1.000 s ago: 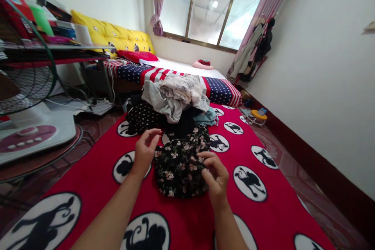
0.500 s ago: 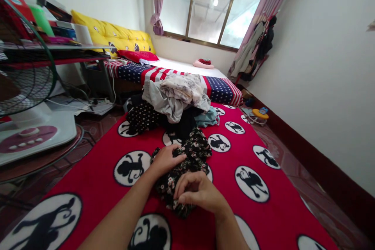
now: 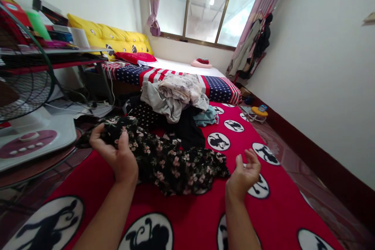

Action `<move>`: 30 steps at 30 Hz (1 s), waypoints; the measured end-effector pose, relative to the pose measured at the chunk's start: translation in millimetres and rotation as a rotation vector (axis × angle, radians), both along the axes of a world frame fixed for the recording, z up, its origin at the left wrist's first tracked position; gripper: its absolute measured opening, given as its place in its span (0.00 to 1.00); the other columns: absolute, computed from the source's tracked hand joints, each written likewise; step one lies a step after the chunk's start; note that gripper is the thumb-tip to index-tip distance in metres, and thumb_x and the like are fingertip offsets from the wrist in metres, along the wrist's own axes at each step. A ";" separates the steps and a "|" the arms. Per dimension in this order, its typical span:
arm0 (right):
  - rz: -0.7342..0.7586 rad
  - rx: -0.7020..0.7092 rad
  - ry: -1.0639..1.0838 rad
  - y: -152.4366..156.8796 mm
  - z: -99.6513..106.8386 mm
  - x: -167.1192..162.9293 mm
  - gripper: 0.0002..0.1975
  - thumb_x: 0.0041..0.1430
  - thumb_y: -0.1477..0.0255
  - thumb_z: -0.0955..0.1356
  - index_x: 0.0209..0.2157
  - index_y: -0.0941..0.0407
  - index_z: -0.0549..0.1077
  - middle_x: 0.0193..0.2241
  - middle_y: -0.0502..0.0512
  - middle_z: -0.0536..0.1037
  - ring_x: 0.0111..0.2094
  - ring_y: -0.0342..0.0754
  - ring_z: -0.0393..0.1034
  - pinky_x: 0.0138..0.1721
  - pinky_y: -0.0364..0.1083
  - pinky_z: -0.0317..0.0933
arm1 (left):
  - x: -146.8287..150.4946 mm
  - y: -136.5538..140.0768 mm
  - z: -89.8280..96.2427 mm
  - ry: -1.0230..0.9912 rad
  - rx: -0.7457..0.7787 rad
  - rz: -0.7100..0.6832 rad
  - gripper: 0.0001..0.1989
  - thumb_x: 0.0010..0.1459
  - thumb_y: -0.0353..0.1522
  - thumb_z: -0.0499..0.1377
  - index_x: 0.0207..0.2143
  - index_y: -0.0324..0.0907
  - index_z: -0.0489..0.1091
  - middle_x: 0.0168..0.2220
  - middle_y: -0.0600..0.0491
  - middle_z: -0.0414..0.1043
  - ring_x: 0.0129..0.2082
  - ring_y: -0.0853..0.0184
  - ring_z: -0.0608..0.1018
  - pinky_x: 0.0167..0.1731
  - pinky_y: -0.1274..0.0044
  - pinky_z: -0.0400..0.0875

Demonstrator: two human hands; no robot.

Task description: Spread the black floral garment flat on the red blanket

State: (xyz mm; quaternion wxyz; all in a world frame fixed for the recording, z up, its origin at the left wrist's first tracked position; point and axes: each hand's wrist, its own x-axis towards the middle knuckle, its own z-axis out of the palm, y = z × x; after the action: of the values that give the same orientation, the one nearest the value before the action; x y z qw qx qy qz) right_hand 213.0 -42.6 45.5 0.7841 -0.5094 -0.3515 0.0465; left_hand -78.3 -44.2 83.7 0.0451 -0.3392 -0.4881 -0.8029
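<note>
A black garment with a pink and white floral print (image 3: 178, 164) stretches across the red blanket (image 3: 187, 218), its left end raised off the surface. My left hand (image 3: 121, 158) grips that left end, with cloth between thumb and fingers and some hanging past them. To the right of the garment's other end is my right hand (image 3: 244, 175), palm partly up, its fingers loosely bent and apart with nothing in them. Behind the garment lies a heap of clothes, with pale grey trousers (image 3: 159, 99), a white patterned cloth (image 3: 181, 88) and a black polka-dot piece (image 3: 145, 113).
A light blue cloth (image 3: 206, 116) lies right of the heap. At the left a fan (image 3: 26, 86) stands on a round stool, close to my left hand. Beyond the blanket is a bed with a flag-patterned cover (image 3: 129, 75). A yellow-topped stool (image 3: 259, 111) stands at the right.
The floral garment, bunched under both hands before, is now spread sideways. My left hand has moved left and up with one end; my right hand has moved right, off the cloth.
</note>
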 end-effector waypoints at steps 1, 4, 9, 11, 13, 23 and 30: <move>0.065 -0.086 -0.031 0.5 -2.9 -1.8 0.13 0.55 0.68 0.67 0.42 0.57 0.69 0.50 0.61 0.70 0.54 0.53 0.65 0.52 0.54 0.61 | -3.8 3.2 -4.3 -0.008 -0.023 0.007 0.26 0.53 0.26 0.57 0.55 0.44 0.59 0.54 0.52 0.61 0.55 0.64 0.66 0.60 0.70 0.56; 0.307 -0.328 -0.195 1.6 -11.2 -8.8 0.13 0.54 0.66 0.67 0.40 0.58 0.72 0.44 0.61 0.75 0.47 0.53 0.68 0.49 0.54 0.62 | -14.3 12.4 -18.0 -0.021 -0.137 0.073 0.29 0.50 0.24 0.58 0.56 0.41 0.59 0.54 0.49 0.60 0.56 0.62 0.65 0.61 0.69 0.54; 0.449 -0.326 -0.546 -5.6 -4.6 -19.9 0.09 0.54 0.68 0.69 0.38 0.54 0.75 0.41 0.57 0.77 0.45 0.53 0.68 0.51 0.55 0.60 | -17.9 16.3 -26.9 0.020 -0.262 0.131 0.33 0.47 0.23 0.60 0.58 0.41 0.60 0.55 0.46 0.56 0.56 0.58 0.64 0.60 0.67 0.54; 0.561 -0.243 -0.640 -12.1 3.3 -27.0 0.08 0.54 0.68 0.70 0.38 0.53 0.75 0.40 0.56 0.77 0.45 0.53 0.69 0.50 0.55 0.60 | -15.8 16.4 -27.1 0.014 -0.294 0.105 0.33 0.48 0.23 0.60 0.58 0.42 0.60 0.54 0.46 0.56 0.55 0.58 0.65 0.60 0.66 0.55; 0.723 -0.179 -0.756 -19.1 8.7 -37.6 0.10 0.51 0.67 0.73 0.37 0.51 0.75 0.38 0.55 0.78 0.43 0.52 0.70 0.49 0.54 0.61 | -13.9 17.0 -27.6 0.004 -0.328 0.083 0.32 0.48 0.24 0.59 0.58 0.42 0.61 0.54 0.46 0.55 0.55 0.57 0.65 0.60 0.65 0.55; 0.913 -0.237 -0.517 -36.2 8.2 -58.1 0.03 0.55 0.70 0.70 0.30 0.53 0.72 0.37 0.53 0.79 0.42 0.50 0.71 0.47 0.51 0.61 | -19.8 18.9 -30.9 -0.023 -0.297 0.123 0.27 0.49 0.24 0.58 0.53 0.41 0.64 0.52 0.47 0.58 0.53 0.60 0.67 0.59 0.66 0.57; 0.787 -0.153 0.407 -21.2 18.1 -28.9 0.10 0.55 0.63 0.68 0.37 0.52 0.70 0.30 0.46 0.78 0.30 0.46 0.73 0.34 0.46 0.67 | -20.9 14.4 -28.0 0.068 -0.199 0.216 0.22 0.51 0.24 0.58 0.50 0.40 0.65 0.57 0.44 0.58 0.60 0.59 0.60 0.60 0.66 0.54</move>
State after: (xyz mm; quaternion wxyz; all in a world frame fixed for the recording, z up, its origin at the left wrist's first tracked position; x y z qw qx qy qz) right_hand 184.1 -63.7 63.7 0.7199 -0.3740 -0.3528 0.4662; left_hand -99.2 -29.8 55.7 0.1140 -0.3147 -0.5970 -0.7291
